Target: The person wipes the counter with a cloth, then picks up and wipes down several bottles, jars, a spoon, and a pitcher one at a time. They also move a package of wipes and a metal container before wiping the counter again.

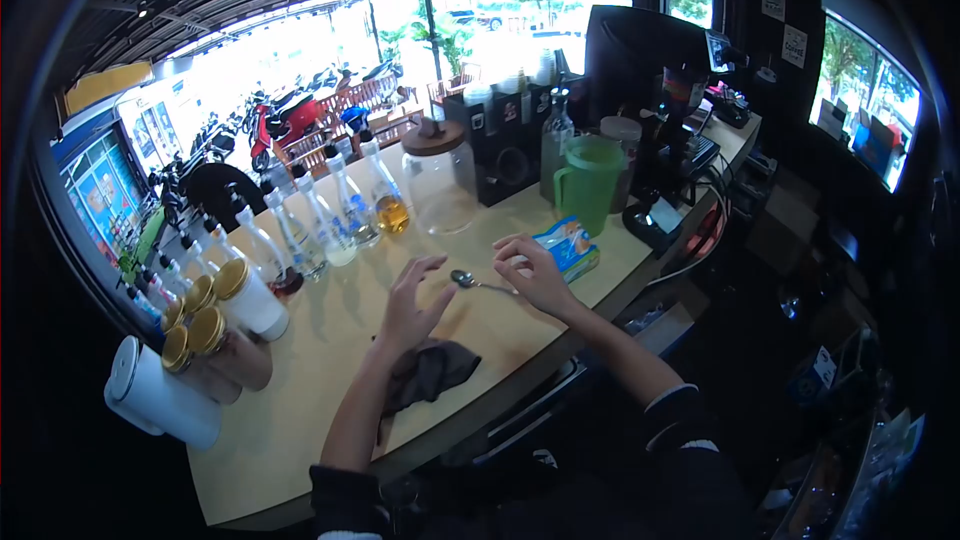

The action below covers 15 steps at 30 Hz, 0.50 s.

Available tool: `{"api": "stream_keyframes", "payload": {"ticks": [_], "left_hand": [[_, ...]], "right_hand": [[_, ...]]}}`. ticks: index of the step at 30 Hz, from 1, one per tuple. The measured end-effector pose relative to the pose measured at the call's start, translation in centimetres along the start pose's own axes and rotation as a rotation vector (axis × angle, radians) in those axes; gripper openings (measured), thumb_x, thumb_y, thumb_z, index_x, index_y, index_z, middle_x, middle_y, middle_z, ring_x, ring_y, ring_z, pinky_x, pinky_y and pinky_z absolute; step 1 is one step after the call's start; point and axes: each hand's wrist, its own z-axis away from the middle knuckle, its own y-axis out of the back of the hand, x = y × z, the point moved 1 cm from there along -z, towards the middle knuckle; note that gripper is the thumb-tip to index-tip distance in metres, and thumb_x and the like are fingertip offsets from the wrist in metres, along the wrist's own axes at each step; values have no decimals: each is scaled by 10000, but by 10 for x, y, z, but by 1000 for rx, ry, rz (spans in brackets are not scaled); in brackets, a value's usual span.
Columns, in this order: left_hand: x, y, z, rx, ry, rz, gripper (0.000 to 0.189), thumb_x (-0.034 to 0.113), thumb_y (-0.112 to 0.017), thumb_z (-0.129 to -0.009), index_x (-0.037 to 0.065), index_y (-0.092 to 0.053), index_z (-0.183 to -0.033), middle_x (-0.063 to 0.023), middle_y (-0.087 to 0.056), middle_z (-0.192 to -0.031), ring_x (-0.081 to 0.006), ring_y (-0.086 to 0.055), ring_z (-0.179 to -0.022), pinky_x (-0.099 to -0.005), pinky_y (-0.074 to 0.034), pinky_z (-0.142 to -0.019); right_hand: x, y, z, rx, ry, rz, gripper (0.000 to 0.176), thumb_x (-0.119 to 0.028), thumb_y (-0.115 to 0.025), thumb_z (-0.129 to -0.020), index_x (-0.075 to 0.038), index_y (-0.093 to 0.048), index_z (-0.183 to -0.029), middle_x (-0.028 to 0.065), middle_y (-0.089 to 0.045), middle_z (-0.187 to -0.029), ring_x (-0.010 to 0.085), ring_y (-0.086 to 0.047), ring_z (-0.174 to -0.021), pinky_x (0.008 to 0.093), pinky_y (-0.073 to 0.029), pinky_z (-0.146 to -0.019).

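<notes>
My left hand (410, 310) is raised above the counter with its fingers spread and nothing in it. A dark cloth (432, 376) lies crumpled below it, by my left wrist. My right hand (535, 278) hovers over the handle end of a metal spoon (464, 279), its fingers loosely bent and apart. The spoon's bowl points left, between my two hands; my right hand hides the end of its handle. Just behind my right hand is a blue packet (572, 246) with a printed front, partly covered by the fingers.
A green pitcher (590, 185) and a glass jar (442, 185) with a wooden lid stand behind. Several pump bottles (340, 240) line the far edge. Gold-lidded canisters (250, 300) and a white jug (165, 395) stand left. Cables (712, 205) hang at the right edge.
</notes>
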Motion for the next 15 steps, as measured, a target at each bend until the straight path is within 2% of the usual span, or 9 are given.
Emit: {"api": "stream_keyframes", "payload": {"ticks": [2,5,7,9,10,13,15], "left_hand": [[-6,-45,-53,34,-22,121,470,199,-693,-805,60,-527,-1221,-124,-588,-1131,-230,-581,-1044,-365,-470,-854],[-31,-115,-134,101,-20,240,521,218,-692,-805,82,-491,-1266,-113,-570,-1150,-232,-572,-1043,-366,-472,-849],[-45,-154,-180,135,66,293,594,225,-696,-795,48,-442,-1302,-148,-528,-1213,-254,-545,-1083,-372,-459,-881],[-69,-187,-218,117,44,200,644,228,-702,-785,22,-407,-1319,-172,-505,-1238,-266,-528,-1110,-374,-446,-910],[-81,-200,-235,95,30,108,696,230,-708,-775,-4,-371,-1337,-195,-482,-1264,-278,-511,-1137,-376,-432,-939],[-120,-239,-268,48,57,48,757,243,-733,-763,12,-334,-1364,-192,-470,-1307,-284,-498,-1169,-387,-425,-967],[-115,-245,-277,18,97,72,809,274,-753,-736,16,-323,-1371,-197,-482,-1313,-286,-496,-1192,-383,-406,-1000]], "right_hand": [[4,27,2,36,64,48,127,-94,-642,-839,-6,-607,-923,122,-575,-1068,197,-605,-948,268,-525,-702],[14,68,6,87,46,52,140,-87,-639,-836,-16,-601,-951,124,-578,-1082,210,-587,-997,281,-520,-744],[19,96,10,122,15,94,169,-78,-646,-828,-25,-598,-981,124,-579,-1104,217,-582,-1020,295,-510,-786],[25,119,16,125,91,158,193,-49,-657,-815,-28,-601,-998,128,-580,-1122,219,-587,-1032,299,-503,-804],[25,127,21,126,44,109,199,-35,-660,-809,-25,-602,-999,129,-581,-1122,220,-591,-1034,300,-505,-801],[38,140,37,127,-38,16,207,-17,-664,-801,-22,-607,-1000,129,-583,-1124,221,-597,-1033,303,-508,-797],[49,148,41,126,-80,-30,208,-13,-665,-800,-21,-610,-1001,129,-583,-1128,220,-601,-1029,306,-510,-796]]}}
